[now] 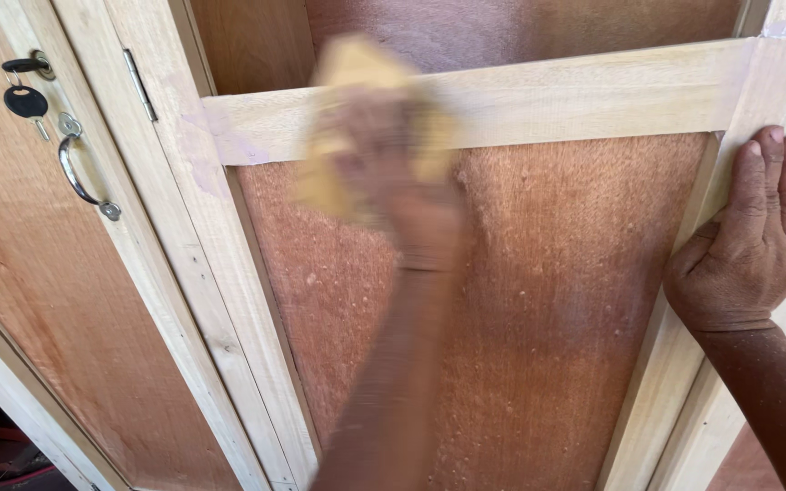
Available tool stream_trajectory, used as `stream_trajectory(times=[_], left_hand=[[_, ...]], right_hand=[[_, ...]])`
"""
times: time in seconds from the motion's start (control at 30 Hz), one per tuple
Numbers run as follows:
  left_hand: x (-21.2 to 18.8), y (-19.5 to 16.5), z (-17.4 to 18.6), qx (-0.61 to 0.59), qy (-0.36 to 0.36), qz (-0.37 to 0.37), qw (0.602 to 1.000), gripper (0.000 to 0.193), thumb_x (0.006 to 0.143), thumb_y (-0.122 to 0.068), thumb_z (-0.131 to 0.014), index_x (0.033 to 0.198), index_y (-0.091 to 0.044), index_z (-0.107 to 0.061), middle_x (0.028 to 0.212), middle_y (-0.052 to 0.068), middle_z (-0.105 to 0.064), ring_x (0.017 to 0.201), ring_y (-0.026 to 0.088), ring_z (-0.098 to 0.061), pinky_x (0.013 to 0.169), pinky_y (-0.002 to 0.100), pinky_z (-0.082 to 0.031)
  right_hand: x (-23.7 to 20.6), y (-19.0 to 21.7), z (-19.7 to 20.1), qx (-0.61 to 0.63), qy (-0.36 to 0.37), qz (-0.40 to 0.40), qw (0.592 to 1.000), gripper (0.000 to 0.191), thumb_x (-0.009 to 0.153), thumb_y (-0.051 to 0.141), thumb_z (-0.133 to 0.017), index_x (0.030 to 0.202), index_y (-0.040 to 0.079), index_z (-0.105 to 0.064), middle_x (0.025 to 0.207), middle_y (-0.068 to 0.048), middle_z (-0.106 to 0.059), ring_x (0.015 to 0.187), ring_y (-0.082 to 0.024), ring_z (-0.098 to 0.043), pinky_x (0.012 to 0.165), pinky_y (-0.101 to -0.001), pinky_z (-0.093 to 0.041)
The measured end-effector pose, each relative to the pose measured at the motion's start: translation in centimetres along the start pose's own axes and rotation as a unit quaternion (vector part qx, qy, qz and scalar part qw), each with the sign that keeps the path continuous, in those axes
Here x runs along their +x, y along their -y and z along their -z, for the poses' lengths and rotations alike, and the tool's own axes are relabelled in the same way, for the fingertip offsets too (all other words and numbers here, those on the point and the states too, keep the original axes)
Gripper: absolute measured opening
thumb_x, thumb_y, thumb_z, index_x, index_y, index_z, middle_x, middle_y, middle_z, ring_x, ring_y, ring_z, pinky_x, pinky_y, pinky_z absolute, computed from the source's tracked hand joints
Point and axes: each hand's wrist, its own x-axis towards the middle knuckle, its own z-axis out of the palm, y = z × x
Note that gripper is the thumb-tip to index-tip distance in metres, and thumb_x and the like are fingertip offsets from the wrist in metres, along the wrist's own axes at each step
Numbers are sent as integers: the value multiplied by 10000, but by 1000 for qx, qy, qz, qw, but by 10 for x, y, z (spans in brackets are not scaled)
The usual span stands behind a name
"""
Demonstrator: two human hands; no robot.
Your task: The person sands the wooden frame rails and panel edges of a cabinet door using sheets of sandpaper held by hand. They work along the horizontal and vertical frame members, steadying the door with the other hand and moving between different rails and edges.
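My left hand [398,182], blurred by motion, presses a yellow sheet of sandpaper [349,65] against the pale horizontal rail [584,98] of a wooden cabinet door, partly over the reddish-brown panel [557,309] below it. My right hand [750,245] rests flat on the door's pale right upright [684,382], fingers pointing up and wrapped over its edge. The panel surface looks rough, with small raised specks. My fingers hide the middle of the sandpaper.
To the left stands a second door [65,300] with a metal pull handle [79,173], and a black-headed key [25,98] hangs in its lock. A metal hinge [140,84] sits on the pale frame between the doors. A dark floor shows at the bottom left.
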Motion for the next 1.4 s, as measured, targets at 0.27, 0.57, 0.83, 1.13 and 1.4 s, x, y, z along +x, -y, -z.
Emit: stream_trajectory(times=[0.27,0.57,0.83,1.13,1.4], left_hand=[[-35,-60,-27,107,365,-254,889,724,859,-34,-639,1532,-258,-493,1673,22,-352,1571,217,-234,1323,456,-135],[41,47,45,112,-57,83,989,571,1117,9,-485,1627,-230,-392,1746,22,-251,1663,256,-96,1360,540,57],[-24,-26,-21,41,305,-176,935,717,1051,-261,-600,1646,-182,-208,1741,52,-199,1640,274,-90,1325,556,47],[37,100,69,196,54,-44,978,571,1100,-171,-506,1630,-339,-372,1769,49,-112,1632,267,-42,1335,531,60],[-37,-106,-29,-20,299,-103,949,589,950,-143,-628,1518,-257,-518,1722,57,-325,1652,233,-186,1418,577,-101]], right_hand=[[0,-7,3,-80,-10,75,994,500,996,-75,-406,1479,-199,-444,1535,-389,-506,1491,-536,-402,1280,-559,-298],[-5,-15,-2,-91,1,73,993,509,984,-106,-401,1475,-195,-503,1548,-406,-503,1502,-528,-412,1286,-550,-292],[-1,-7,2,-46,-1,27,999,499,999,-68,-396,1469,-173,-526,1576,-374,-486,1531,-511,-366,1286,-572,-222],[5,4,6,15,2,5,1000,508,1005,59,-394,1452,-155,-503,1548,-393,-442,1484,-533,-324,1160,-695,-104],[8,7,7,44,11,-20,999,520,1109,254,-439,1454,-134,-474,1554,-366,-408,1473,-533,-284,1127,-727,-57]])
